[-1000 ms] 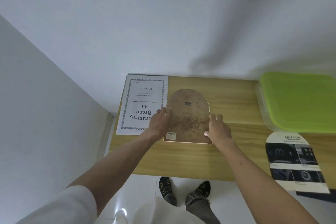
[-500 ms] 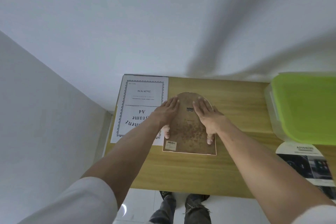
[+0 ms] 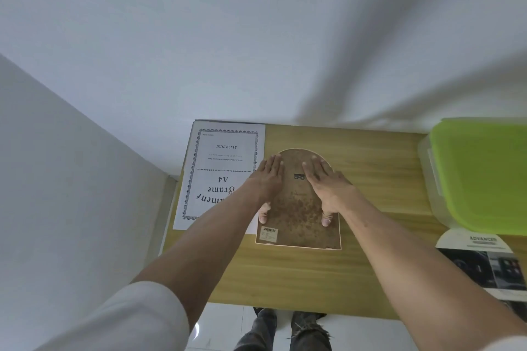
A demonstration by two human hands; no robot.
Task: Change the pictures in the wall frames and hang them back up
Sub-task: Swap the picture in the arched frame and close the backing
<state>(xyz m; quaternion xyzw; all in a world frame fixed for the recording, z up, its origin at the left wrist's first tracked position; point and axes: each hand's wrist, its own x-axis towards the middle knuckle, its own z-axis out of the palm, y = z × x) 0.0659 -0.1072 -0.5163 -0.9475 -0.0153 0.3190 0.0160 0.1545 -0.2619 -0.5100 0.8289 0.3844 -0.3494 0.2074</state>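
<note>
**Arched frame lies face down on the corner desk under two flat hands**

A light wooden desk (image 3: pixel 299 279) stands pushed into the corner of plain white walls (image 3: pixel 256 37), with pale floor tiles below its near edge. The brown, speckled, arch-topped picture frame (image 3: pixel 298 214) lies back up near the desk's middle, its long axis running away from the person, rounded end toward the far wall and straight end toward the near edge. A small metal hanger (image 3: pixel 299 177) sits near the arch, a barcode sticker (image 3: pixel 269 232) at the near left corner.

The left hand (image 3: pixel 268 179) and right hand (image 3: pixel 325 182) lie spread flat on the backing, fingers extended toward the arch and thumbs pressed near the side edges, gripping nothing.

Just left, partly under the left forearm, lies a white A4 document-frame insert sheet (image 3: pixel 222 168). Well apart on the right are a clear box with a lime-green lid (image 3: pixel 482 174) and an arch-cut car brochure print (image 3: pixel 484 262).
</note>
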